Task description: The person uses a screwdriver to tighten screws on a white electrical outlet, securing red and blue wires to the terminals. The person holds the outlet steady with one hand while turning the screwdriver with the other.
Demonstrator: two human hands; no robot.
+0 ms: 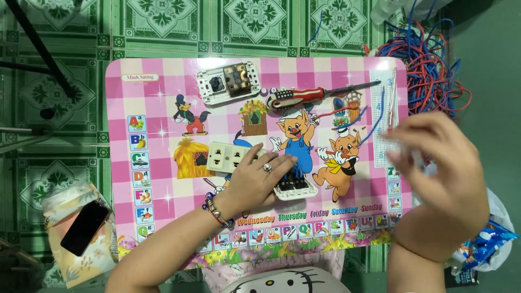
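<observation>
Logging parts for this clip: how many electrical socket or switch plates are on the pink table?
3. One white plate lies near the table's top edge, one cream socket plate is beside the left hand, and one white plate sits partly under its fingers. None other shows.

Bright, even light with only soft shadows; the right hand (439, 179) is smeared by motion blur, while the worktop (163, 97) stays sharp.

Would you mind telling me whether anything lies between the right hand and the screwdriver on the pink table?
Only loose red and blue wires lie between the right hand and the screwdriver; nothing else visibly blocks it.
</observation>
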